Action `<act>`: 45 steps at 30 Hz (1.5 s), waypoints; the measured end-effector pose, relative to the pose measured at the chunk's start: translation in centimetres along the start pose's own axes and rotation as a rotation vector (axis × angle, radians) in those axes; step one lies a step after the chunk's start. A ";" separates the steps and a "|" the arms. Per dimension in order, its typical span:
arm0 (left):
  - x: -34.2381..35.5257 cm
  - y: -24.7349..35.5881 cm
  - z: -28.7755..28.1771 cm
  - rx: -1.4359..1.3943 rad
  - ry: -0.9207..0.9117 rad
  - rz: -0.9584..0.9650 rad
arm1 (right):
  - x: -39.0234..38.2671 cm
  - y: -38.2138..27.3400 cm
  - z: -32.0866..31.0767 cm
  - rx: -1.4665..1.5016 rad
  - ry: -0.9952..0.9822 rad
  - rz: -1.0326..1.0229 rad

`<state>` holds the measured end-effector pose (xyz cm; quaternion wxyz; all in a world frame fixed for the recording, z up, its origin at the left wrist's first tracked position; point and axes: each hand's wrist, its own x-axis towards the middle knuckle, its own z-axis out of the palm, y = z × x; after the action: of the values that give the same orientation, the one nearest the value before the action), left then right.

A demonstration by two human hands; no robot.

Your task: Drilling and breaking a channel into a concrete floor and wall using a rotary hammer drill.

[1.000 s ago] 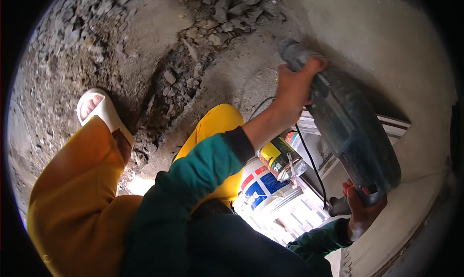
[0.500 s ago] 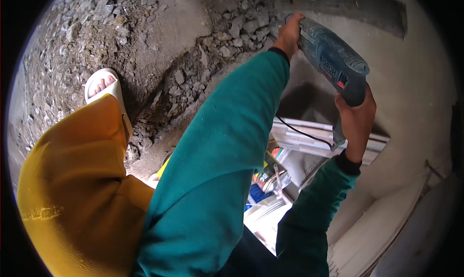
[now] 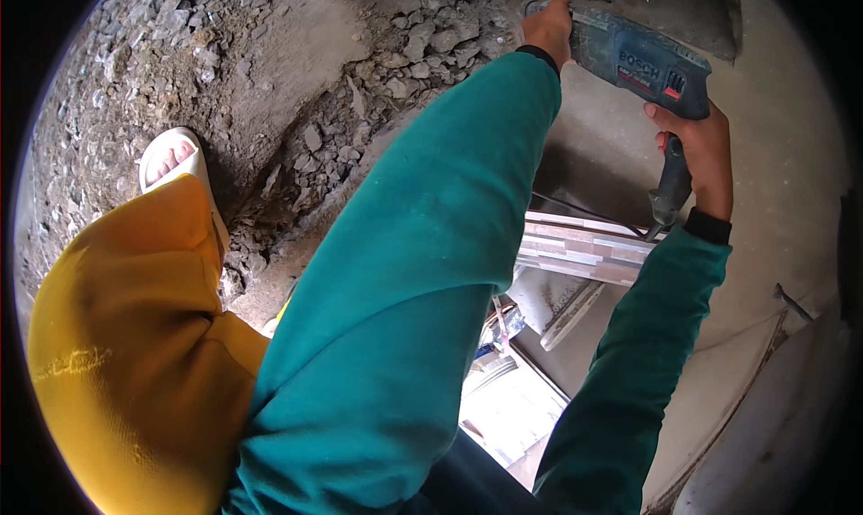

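The left hand (image 3: 548,30) grips the front of the blue-grey power drill (image 3: 638,61), fingers wrapped round it. The right hand (image 3: 706,155) clasps its rear handle, above broken rubble (image 3: 422,48) on the floor.

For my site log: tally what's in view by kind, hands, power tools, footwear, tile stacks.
hands: 2, left hand on the front of the drill, right hand on its grip
power drill: 1
white sandal: 1
stack of tiles: 1
Total: 5
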<state>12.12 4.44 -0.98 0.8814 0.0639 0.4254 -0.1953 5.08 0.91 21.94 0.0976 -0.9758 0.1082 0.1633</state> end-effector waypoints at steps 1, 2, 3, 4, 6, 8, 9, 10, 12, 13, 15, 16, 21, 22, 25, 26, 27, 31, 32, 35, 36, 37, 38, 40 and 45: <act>0.5 -0.1 0.3 -0.002 -0.003 -0.001 | 0.7 0.3 -0.6 -0.003 0.002 0.000; 1.3 -0.1 0.4 0.059 -0.042 0.056 | 1.4 0.5 -1.3 -0.008 -0.032 -0.008; 2.1 -0.8 0.9 0.113 -0.096 0.097 | 1.4 0.3 -2.4 -0.029 -0.054 -0.005; 3.3 -0.5 0.2 0.174 -0.124 0.162 | 1.9 0.1 -2.4 0.023 -0.101 -0.028; 5.0 -0.2 -0.8 0.295 -0.183 0.288 | 2.6 0.4 -2.0 0.089 -0.145 -0.005; 2.6 -2.0 0.9 0.223 -0.213 0.154 | 1.6 3.0 -3.0 0.148 -0.121 0.077; 1.8 -1.7 0.3 0.160 -0.187 0.077 | 1.3 4.6 -2.2 0.180 -0.117 0.079; 1.6 -1.5 -0.2 0.155 -0.196 0.086 | 0.5 5.3 -1.3 0.187 -0.079 0.081; 2.9 -1.2 -3.7 0.139 -0.095 0.102 | -2.2 5.4 3.4 0.451 -0.071 0.019; 2.5 -1.8 -5.0 0.094 -0.104 0.101 | -4.0 6.3 5.5 0.379 -0.019 0.006; 0.8 -3.0 -8.3 -0.049 -0.187 0.074 | -8.4 5.0 8.6 0.071 0.103 -0.070; -0.3 -3.1 -9.2 -0.151 -0.267 0.053 | -10.2 6.0 9.8 -0.117 0.235 -0.213; -5.8 -2.2 -11.0 -0.250 -0.314 -0.065 | -16.2 1.5 7.6 -0.165 0.184 -0.152; -7.1 -1.7 -10.1 -0.213 -0.278 -0.089 | -16.5 1.2 6.4 -0.135 0.197 -0.147; -10.6 0.0 -6.5 -0.082 -0.277 0.001 | -16.4 2.1 2.7 -0.050 0.227 -0.144; -10.9 0.6 -5.3 -0.086 -0.274 0.007 | -15.7 2.0 1.7 -0.034 0.264 -0.222; -10.8 1.1 -4.0 -0.079 -0.263 0.048 | -15.1 1.5 1.0 -0.019 0.307 -0.297; -8.8 2.9 -0.3 -0.043 -0.196 0.154 | -11.7 -2.4 -1.1 0.222 0.276 -0.177; -8.8 3.2 1.1 -0.007 -0.074 0.241 | -10.7 -3.3 -2.1 0.199 0.224 -0.198; -6.9 5.7 0.8 -0.002 -0.021 0.238 | -6.1 -4.4 -1.4 0.206 0.098 -0.260; -5.2 6.8 0.3 -0.009 -0.004 0.252 | -4.5 -5.2 -0.8 0.217 0.032 -0.303; -3.9 7.6 0.5 0.004 -0.095 0.241 | -3.8 -6.1 -1.3 0.212 0.031 -0.308; -2.9 7.9 0.6 0.019 -0.184 0.230 | -3.1 -7.0 -2.4 0.088 0.016 -0.304; -3.8 7.9 2.1 0.085 -0.048 0.182 | -0.9 -7.5 -3.9 -0.025 -0.004 -0.269; -6.1 12.1 5.6 -0.235 0.010 0.123 | 4.4 -12.4 -8.0 -0.346 -0.072 -0.287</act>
<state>17.53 15.73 6.62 0.8909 -0.0127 0.4451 -0.0892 14.54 10.20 29.82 -0.0450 -0.9769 -0.0649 0.1986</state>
